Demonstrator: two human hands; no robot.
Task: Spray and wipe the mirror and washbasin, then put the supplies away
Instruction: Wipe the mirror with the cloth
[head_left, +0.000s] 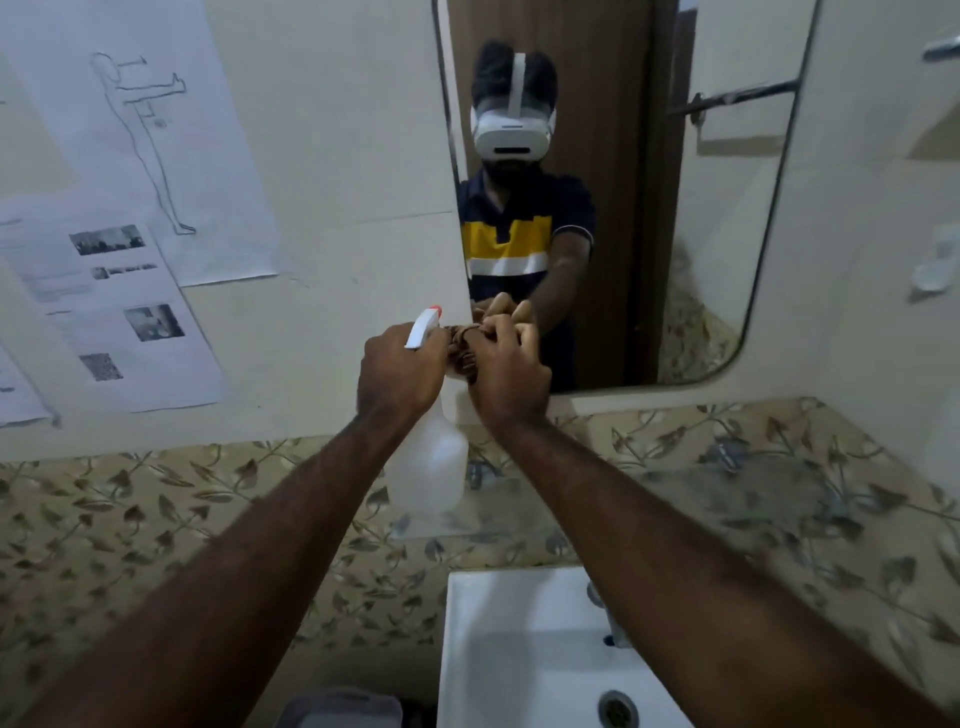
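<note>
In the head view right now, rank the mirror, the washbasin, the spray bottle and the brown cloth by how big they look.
1. mirror
2. washbasin, partly cut off by the frame's bottom edge
3. spray bottle, held in the left hand
4. brown cloth, mostly hidden by the right hand

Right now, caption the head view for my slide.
Left hand holds spray bottle; right hand presses brown cloth at mirror edge.

Pretty dim on my feed: cream wall (332, 156) with printed sheets (114, 291) taped up, leaf-pattern tiles (156, 519) below, a towel rail (743, 98) and brown door (613, 156) behind.
</note>
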